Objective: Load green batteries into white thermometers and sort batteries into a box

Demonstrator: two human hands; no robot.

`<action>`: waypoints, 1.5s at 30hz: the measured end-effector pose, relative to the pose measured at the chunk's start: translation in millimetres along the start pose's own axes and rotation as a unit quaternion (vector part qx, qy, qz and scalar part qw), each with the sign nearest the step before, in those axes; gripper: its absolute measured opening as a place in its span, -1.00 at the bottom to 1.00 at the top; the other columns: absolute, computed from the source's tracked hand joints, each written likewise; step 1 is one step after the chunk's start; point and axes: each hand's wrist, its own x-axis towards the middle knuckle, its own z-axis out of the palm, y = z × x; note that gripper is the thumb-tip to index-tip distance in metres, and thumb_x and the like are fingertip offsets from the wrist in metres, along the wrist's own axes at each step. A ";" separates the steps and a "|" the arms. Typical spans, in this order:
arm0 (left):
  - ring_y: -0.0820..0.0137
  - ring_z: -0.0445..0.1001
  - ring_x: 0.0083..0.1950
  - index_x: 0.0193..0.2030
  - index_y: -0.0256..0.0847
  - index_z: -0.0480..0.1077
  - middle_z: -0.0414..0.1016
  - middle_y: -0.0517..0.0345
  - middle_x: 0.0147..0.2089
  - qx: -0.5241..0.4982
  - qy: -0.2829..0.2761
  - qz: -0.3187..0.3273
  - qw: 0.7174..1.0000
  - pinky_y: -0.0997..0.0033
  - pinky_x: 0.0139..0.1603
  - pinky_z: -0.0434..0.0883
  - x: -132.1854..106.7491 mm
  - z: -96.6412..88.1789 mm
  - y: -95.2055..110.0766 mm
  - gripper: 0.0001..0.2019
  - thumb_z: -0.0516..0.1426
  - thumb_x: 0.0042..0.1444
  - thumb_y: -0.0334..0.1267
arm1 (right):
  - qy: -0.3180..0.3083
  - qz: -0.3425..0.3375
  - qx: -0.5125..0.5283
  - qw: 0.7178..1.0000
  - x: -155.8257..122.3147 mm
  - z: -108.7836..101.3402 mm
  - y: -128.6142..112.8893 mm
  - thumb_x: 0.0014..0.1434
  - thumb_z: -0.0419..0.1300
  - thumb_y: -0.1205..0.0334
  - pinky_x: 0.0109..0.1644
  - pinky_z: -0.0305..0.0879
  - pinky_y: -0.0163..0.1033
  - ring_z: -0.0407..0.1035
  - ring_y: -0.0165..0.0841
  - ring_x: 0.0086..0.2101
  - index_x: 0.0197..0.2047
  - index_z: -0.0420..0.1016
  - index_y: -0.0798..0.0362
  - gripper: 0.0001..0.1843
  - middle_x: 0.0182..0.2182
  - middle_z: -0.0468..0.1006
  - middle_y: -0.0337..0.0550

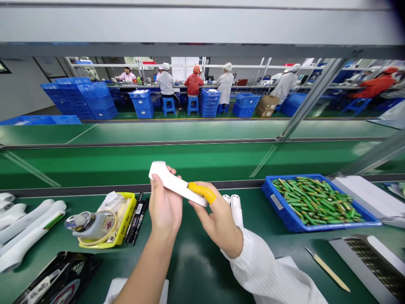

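A white plastic device housing (pixel 172 180), wide at its head and narrowing to a handle, is held tilted above the green bench. My left hand (pixel 166 207) is closed around the head end, thumb on the near face and fingers behind. At the narrow end my right hand (pixel 220 215) pinches the housing, thumb below and index finger on top. That index finger wears a yellow finger cot (pixel 204 192). Just behind my right hand, two white cylindrical parts (pixel 236 207) lie on the bench, partly hidden by it.
White housings (pixel 31 228) lie at left, near a yellow tray (pixel 128 219) with a bottle (pixel 98 226) and black marker pens (pixel 137 217). A blue bin (pixel 281 219) of green slender parts, a wooden-handled tool (pixel 330 272) and an open box (pixel 357 270) are at right. People sit beyond the conveyor (pixel 177 131).
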 end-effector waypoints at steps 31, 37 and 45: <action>0.33 0.49 -0.19 -0.26 -0.26 0.51 0.47 0.10 -0.33 0.096 -0.243 -0.090 0.961 0.19 0.12 0.41 10.1 -13.0 5.1 -0.49 0.22 -0.11 0.20 | -0.181 0.259 0.281 0.906 19.5 -46.3 -6.8 0.17 0.16 -0.04 -0.37 0.37 -0.30 0.45 -0.38 -0.35 0.08 0.31 0.06 -0.51 -0.15 0.53 -0.03; 0.47 0.37 -0.49 -0.15 -0.24 0.45 0.37 0.17 -0.41 0.169 -0.213 -0.122 0.955 0.53 -0.59 0.42 8.7 -11.8 -1.5 -0.56 0.10 0.08 0.12 | 0.008 0.431 -0.255 0.866 9.1 -167.3 71.5 0.27 -0.04 0.25 -0.13 0.33 -0.10 0.46 -0.16 -0.20 -0.03 0.42 0.20 -0.67 -0.18 0.55 0.14; 0.51 0.33 -0.52 -0.05 -0.23 0.42 0.37 0.19 -0.44 0.234 -0.195 -0.186 0.934 0.56 -0.60 0.35 6.5 -15.6 -20.1 -0.55 0.07 0.12 0.10 | 0.024 0.558 -0.481 0.676 -37.3 -205.1 145.9 0.15 0.15 0.04 0.03 0.14 0.18 0.19 0.23 0.08 0.04 0.37 0.22 -0.51 0.09 0.27 0.39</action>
